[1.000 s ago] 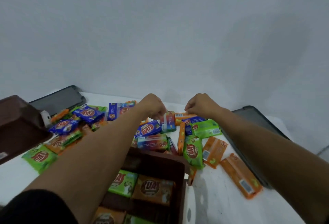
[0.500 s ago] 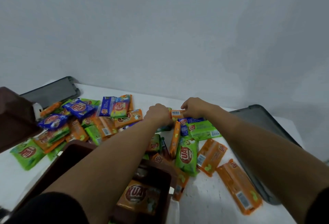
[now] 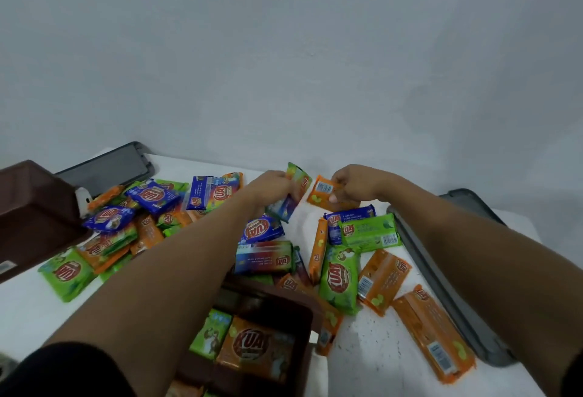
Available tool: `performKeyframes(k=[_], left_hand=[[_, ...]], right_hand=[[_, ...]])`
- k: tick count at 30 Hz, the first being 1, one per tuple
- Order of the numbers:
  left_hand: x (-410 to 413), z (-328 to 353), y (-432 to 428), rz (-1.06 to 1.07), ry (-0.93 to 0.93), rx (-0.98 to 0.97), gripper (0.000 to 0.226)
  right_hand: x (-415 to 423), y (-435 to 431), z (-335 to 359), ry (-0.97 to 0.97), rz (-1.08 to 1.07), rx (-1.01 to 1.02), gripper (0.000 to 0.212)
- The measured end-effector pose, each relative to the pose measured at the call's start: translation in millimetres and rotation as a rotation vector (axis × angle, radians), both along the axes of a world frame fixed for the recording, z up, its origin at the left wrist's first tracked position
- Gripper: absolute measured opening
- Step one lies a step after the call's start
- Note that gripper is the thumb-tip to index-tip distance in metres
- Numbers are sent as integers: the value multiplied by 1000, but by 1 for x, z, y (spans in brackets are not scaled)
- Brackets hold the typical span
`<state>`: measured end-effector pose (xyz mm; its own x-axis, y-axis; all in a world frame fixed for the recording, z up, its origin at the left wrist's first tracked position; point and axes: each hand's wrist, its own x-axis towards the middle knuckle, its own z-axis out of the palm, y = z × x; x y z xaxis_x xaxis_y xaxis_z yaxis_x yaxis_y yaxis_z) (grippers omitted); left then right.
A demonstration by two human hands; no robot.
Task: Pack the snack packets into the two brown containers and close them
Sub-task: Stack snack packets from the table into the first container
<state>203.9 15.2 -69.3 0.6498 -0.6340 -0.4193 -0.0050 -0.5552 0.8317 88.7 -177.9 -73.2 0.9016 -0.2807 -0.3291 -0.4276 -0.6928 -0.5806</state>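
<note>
Mid-pickup: left hand [image 3: 270,189] grips a multicoloured packet [image 3: 295,196], right hand [image 3: 355,186] pinches an orange packet [image 3: 320,192], both far; next, carry them to the near brown container [image 3: 304,343].

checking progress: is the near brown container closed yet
No, the near brown container is open, with snack packets visible inside.
</note>
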Motion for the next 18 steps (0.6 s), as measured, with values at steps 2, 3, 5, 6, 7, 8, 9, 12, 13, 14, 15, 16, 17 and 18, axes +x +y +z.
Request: performKeyframes(k=[2,3,5,6,7,8,9,12,13,14,15,16,17,18], left_hand=[[6,10,9,-18,135,-144,40],[8,16,12,-32,184,-212,40],[8,30,21,-33,221,-306,33],[8,36,25,-19,222,-325,25],[7,42,28,-6,236,-329,19],[7,48,33,-4,260,-327,22],[8,53,39,-16,284,-322,29],[11,66,57,-103,332,-314,36],[12,69,65,-131,333,-306,36],[12,72,73,-155,329,-295,35],[13,75,82,-179,324,-285,34],[13,77,90,-204,315,-278,33],[15,79,97,-224,300,-276,33],[16,81,106,-249,272,-282,32]], right_hand=[[-5,0,10,-71,-50,70,26],[-8,2,16,-98,-70,106,25],[-12,8,27,-161,-124,217,22],[-14,13,34,-192,-153,273,21],[-16,19,41,-212,-173,305,21],[-18,27,48,-226,-182,313,23],[-21,36,55,-231,-177,294,26],[-30,63,72,-199,-114,278,49],[-33,73,77,-187,-99,295,61],[-36,82,80,-181,-91,298,71],[-39,92,83,-177,-86,288,74],[-42,102,86,-182,-83,286,70],[-43,110,89,-188,-82,290,60],[-45,120,91,-203,-86,312,47]])
